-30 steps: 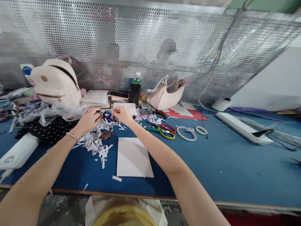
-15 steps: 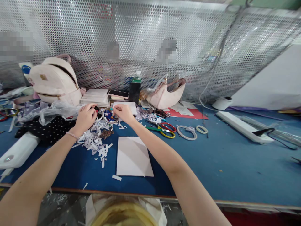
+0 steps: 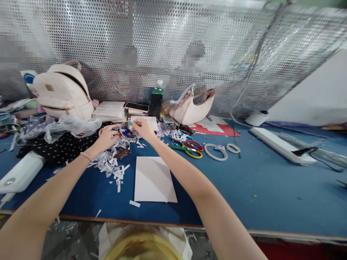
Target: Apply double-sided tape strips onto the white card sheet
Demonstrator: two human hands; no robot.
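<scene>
A pale-rimmed round ring [image 3: 128,130] with a blue patterned middle is held up, tilted, above the heap of paper scraps. My right hand [image 3: 144,128] pinches its right edge, with a small turquoise spot at the fingertips. At the opposite edge, my left hand [image 3: 107,138] has its fingers closed against the rim; a small red spot shows at its fingertips. Under and beside my left wrist lies black polka-dot cloth [image 3: 67,148]. White paper scraps [image 3: 108,160] spread below the ring, with a piece of brown lace among them. A white rectangular board [image 3: 154,180] lies in front.
Scissors [image 3: 193,148] with red and yellow handles lie right of my forearm, beside two white rings [image 3: 217,151]. A backpack [image 3: 63,94], paper stack [image 3: 110,111], phone [image 3: 137,107] and handbag [image 3: 193,108] stand along the mesh wall. A power bank [image 3: 21,173] sits left.
My left hand has moved right, from the black cloth to the ring's left edge. My right hand stays almost in place with the ring.
</scene>
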